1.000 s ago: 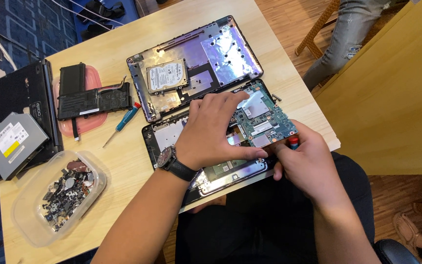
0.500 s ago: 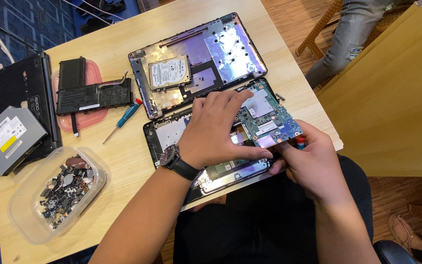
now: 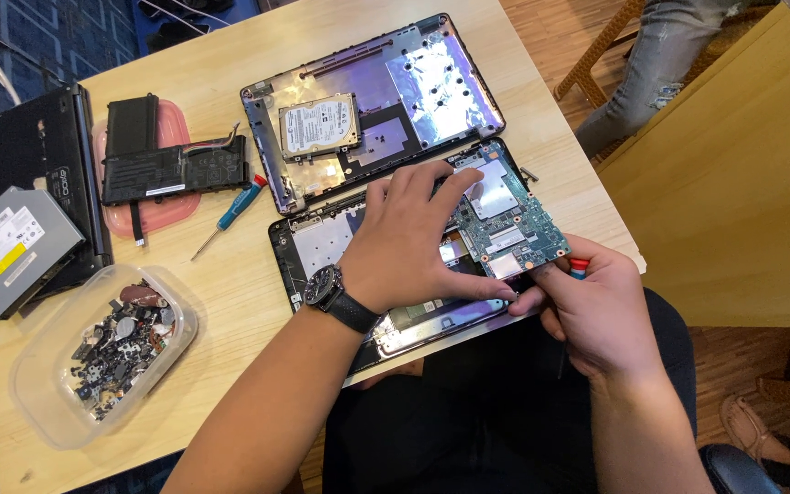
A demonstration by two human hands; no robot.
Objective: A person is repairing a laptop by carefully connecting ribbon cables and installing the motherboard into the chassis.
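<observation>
Both forearms are bare with no sleeves in view, the left wrist carries a black wristwatch (image 3: 326, 287) with a round dark face on a black strap, and the legs wear what looks like black trousers (image 3: 468, 412).

A pale wooden surface (image 3: 230, 302) carries it all: an opened laptop base (image 3: 322, 242) at the near edge, its removed bottom cover (image 3: 432, 82) just behind. Left of those lie a blue-handled screwdriver (image 3: 230, 212), a pink tray (image 3: 176, 197), a silver optical drive (image 3: 13, 247) and a clear tub of small parts (image 3: 102, 357).
</observation>
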